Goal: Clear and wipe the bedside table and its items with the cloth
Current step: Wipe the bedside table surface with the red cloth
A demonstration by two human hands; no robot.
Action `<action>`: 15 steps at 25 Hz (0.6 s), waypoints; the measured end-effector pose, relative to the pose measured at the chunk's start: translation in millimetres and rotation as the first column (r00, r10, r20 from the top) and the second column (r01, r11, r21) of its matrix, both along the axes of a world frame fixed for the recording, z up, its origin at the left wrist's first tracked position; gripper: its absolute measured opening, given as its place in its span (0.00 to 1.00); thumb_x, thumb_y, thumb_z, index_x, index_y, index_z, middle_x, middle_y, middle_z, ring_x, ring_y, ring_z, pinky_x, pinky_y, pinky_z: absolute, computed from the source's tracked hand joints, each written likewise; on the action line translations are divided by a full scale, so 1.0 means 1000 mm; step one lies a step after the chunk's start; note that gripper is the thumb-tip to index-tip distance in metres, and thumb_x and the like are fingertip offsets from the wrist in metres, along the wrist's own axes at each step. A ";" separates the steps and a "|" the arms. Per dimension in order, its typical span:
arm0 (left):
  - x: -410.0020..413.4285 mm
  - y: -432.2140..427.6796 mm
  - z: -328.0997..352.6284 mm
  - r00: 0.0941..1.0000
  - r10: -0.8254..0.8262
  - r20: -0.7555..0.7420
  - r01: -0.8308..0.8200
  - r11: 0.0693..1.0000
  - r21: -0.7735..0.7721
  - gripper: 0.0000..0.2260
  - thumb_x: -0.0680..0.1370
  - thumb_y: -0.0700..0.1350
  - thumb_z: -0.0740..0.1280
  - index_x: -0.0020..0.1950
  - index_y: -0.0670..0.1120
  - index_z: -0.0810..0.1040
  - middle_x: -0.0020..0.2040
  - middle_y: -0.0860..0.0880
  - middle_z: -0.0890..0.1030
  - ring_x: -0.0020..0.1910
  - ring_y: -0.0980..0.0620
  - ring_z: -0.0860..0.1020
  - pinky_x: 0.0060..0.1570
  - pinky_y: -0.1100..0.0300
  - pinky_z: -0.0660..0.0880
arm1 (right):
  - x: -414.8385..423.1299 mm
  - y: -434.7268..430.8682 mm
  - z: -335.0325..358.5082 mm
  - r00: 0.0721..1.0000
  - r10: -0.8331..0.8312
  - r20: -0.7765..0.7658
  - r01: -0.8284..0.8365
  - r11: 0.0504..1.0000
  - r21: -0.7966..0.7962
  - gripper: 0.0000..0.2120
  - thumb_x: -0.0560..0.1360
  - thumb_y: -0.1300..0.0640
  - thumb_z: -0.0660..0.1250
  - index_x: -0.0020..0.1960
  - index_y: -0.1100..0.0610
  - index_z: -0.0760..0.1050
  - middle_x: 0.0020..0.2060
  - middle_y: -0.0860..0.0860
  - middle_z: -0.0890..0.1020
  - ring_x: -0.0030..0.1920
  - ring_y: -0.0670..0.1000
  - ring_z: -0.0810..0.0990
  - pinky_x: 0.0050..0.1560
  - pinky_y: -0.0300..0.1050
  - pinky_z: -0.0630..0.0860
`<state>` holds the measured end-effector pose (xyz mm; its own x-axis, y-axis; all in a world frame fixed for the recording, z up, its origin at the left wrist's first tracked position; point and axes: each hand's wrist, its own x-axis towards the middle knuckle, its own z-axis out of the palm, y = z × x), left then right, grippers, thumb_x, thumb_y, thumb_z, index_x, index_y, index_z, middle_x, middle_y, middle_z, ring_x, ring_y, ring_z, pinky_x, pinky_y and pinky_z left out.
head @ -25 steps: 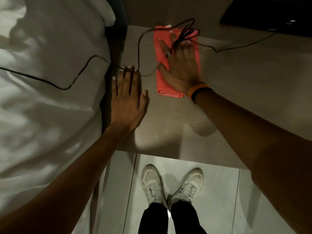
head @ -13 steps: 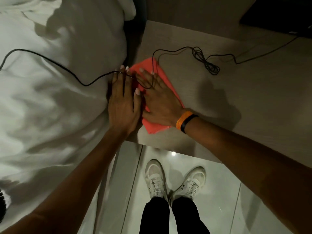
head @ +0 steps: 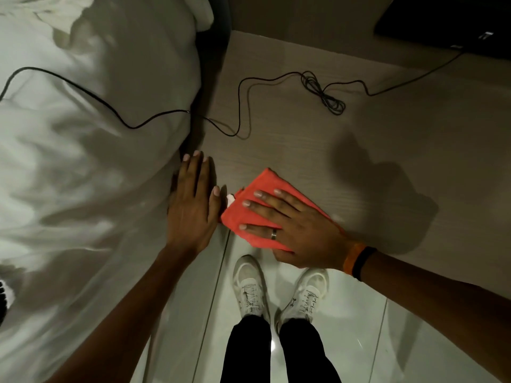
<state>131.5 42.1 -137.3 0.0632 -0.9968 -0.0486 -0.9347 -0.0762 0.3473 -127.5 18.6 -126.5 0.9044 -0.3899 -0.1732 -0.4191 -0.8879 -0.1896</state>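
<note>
Pale wood-grain bedside table (head: 304, 150) fills the middle of the view, and the folded red cloth (head: 265, 186) lies at its front left corner, with its near edge seeming to hang just past the table's front rim. On top of it the right hand (head: 296, 230) lies flat, fingers straight and spread, pressing the cloth down rather than clutching it. Just left of the cloth, the left hand (head: 190, 205) is also flat and holds nothing, fingers straight, set along the table's left edge against the white duvet (head: 96, 161). Farther back, a thin black cable (head: 323, 92) runs from the duvet across the tabletop, bunches into 1 loose coil, then leads off toward a black device (head: 442, 20) at the far right corner. Below the rim are the tiled floor (head: 345, 327) and 2 white trainers (head: 250, 286). With only a flat palm on it, the cloth could slip off the rim onto the floor. A later pass toward the back could catch the coil, since the cable has not been cleared, and tug the device.
</note>
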 end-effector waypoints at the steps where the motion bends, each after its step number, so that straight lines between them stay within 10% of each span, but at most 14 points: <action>1: -0.003 0.002 -0.001 0.999 -0.029 0.018 0.028 1.000 0.014 0.26 0.85 0.52 0.48 0.82 0.42 0.57 0.83 0.43 0.56 0.83 0.47 0.50 0.79 0.42 0.56 | -0.011 0.001 0.000 1.000 -0.014 -0.014 0.014 1.000 -0.005 0.30 0.84 0.42 0.48 0.82 0.47 0.44 0.82 0.54 0.46 0.82 0.57 0.41 0.80 0.61 0.50; 8: -0.049 0.011 -0.006 0.957 -0.243 0.161 0.237 0.970 0.057 0.27 0.85 0.52 0.50 0.82 0.41 0.54 0.83 0.42 0.54 0.83 0.45 0.49 0.80 0.41 0.51 | -0.083 0.019 0.002 0.951 -0.309 -0.009 0.308 0.950 -0.044 0.32 0.82 0.35 0.54 0.81 0.46 0.53 0.82 0.53 0.52 0.82 0.57 0.49 0.78 0.64 0.54; 15: -0.115 -0.004 -0.004 0.899 -0.409 0.155 0.410 0.912 0.022 0.27 0.85 0.53 0.49 0.81 0.40 0.58 0.82 0.41 0.56 0.83 0.44 0.51 0.80 0.41 0.52 | -0.135 0.053 -0.002 0.706 -0.708 -0.008 0.702 0.702 -0.119 0.32 0.82 0.34 0.51 0.81 0.47 0.56 0.82 0.54 0.54 0.82 0.57 0.51 0.76 0.71 0.53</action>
